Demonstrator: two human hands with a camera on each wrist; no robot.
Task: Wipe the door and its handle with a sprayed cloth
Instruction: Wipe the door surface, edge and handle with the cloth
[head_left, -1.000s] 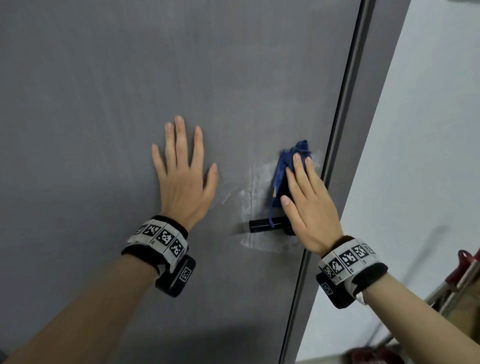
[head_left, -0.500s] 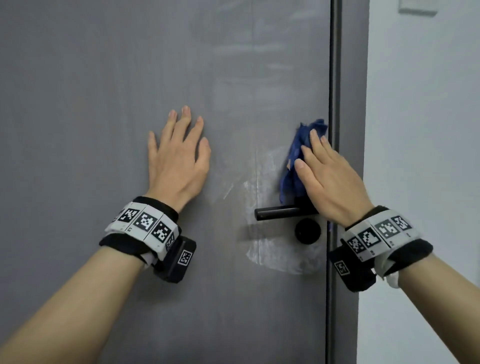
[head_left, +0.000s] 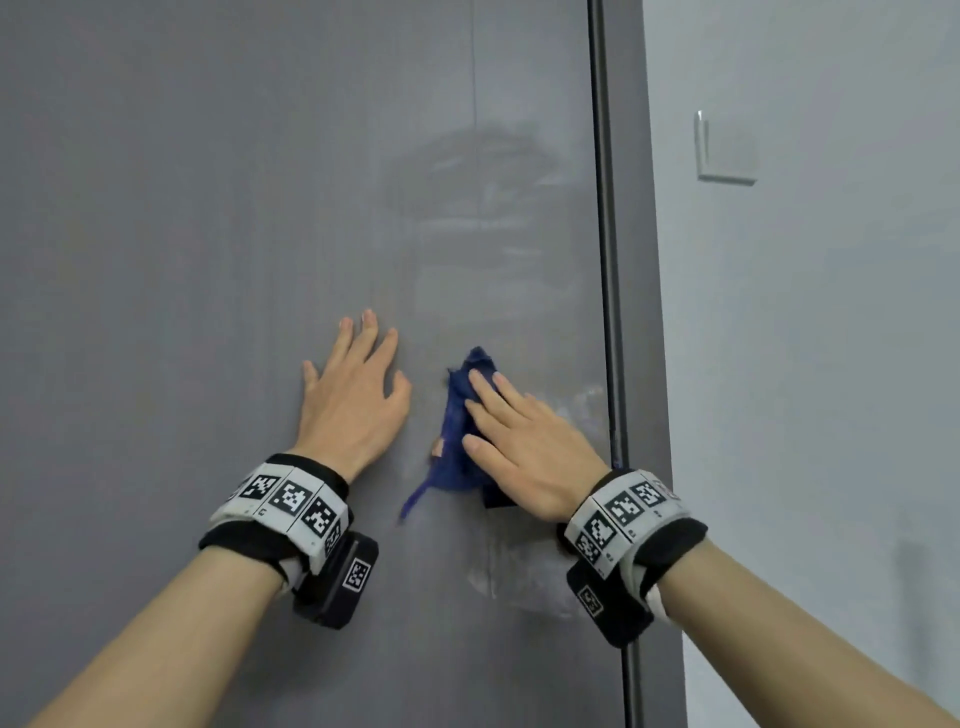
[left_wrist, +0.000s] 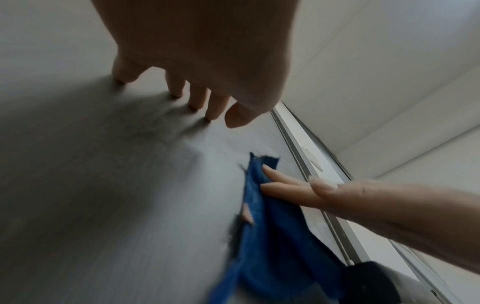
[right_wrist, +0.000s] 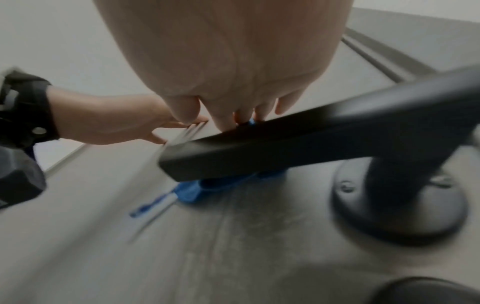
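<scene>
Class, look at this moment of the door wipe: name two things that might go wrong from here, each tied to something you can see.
1. The right hand presses the blue cloth with flat fingers, not a grip; a loose tail dangles, so it may slip or snag on the black door handle just beneath.
2. The bare left hand rests flat on the grey door, likely leaving fresh fingerprints.

Bare forearms; each wrist is wrapped by a black band bearing white square-coded marker tiles.
</scene>
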